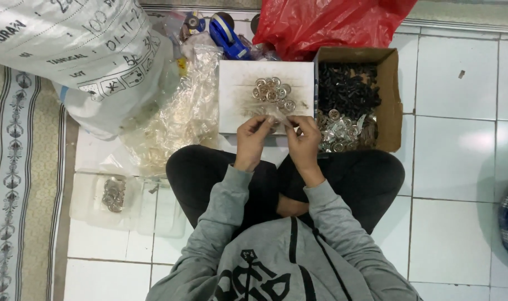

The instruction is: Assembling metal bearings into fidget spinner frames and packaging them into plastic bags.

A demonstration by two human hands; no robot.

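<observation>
I sit cross-legged on a white tiled floor. My left hand [251, 140] and my right hand [303, 141] meet over the near edge of a white board [237, 100], both pinching a small clear plastic bag [276, 114]. Several round silver metal rings [273, 91] lie in a cluster on the board just beyond my fingers. Whether the bag holds anything is not visible.
A cardboard box [390, 83] to the right holds black parts and silver rings. A heap of clear bags [181, 120] lies to the left, with a large white sack [81, 56] behind. A red plastic bag [321, 22] is at the back. A clear tray [114, 195] holds more rings.
</observation>
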